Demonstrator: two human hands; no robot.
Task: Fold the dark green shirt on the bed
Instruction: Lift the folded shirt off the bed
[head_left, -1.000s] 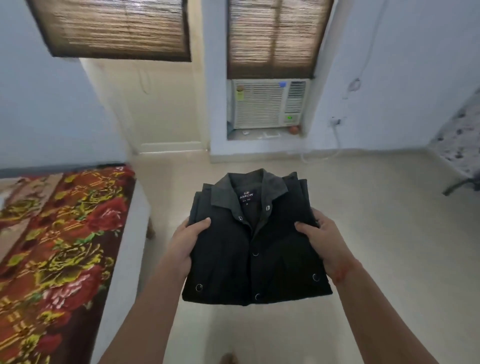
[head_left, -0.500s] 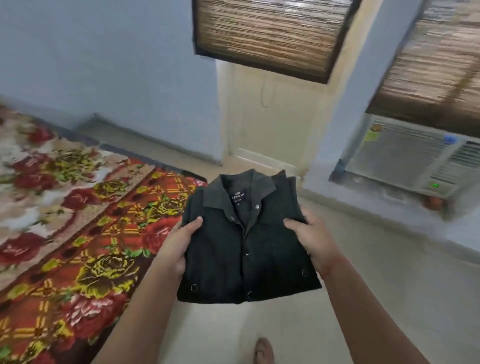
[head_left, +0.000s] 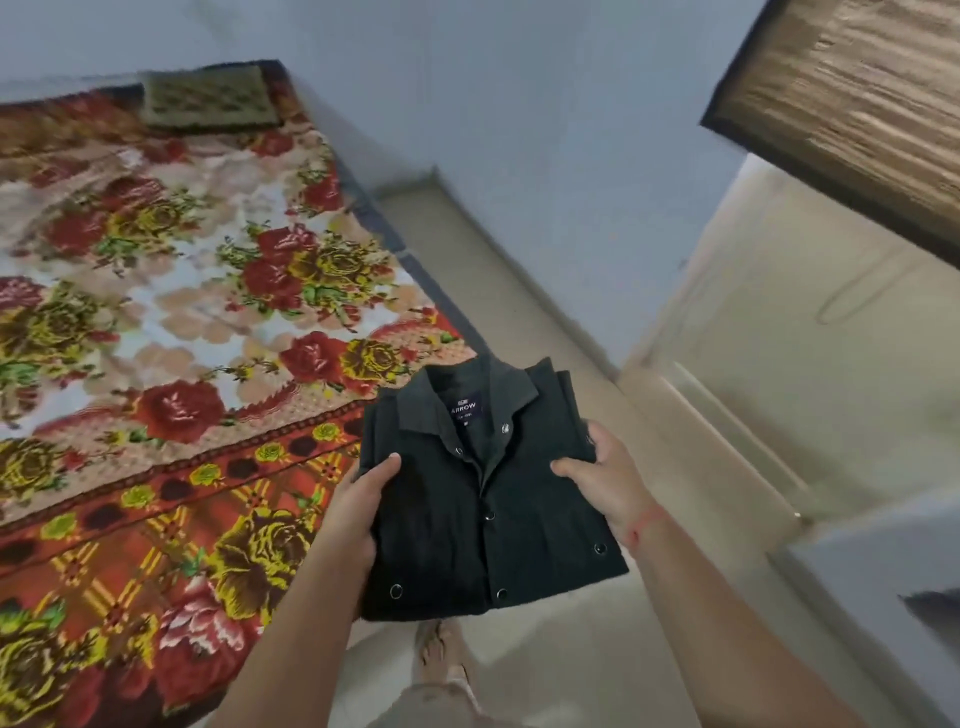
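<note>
The dark green shirt is folded into a neat rectangle, collar and label facing up, snaps down the front. I hold it in the air beside the bed's near corner. My left hand grips its left edge, thumb on top. My right hand grips the right edge the same way. The bed with its floral blanket fills the left of the view, and the shirt's left part overlaps its corner.
A folded brownish cloth lies at the bed's far end by the blue wall. A bamboo blind hangs at upper right. Pale tiled floor runs to the right of the bed. My foot shows below the shirt.
The view has swung left from the window and air conditioner toward the bed. The folded shirt stays in both hands and now sits over the bed's corner.
</note>
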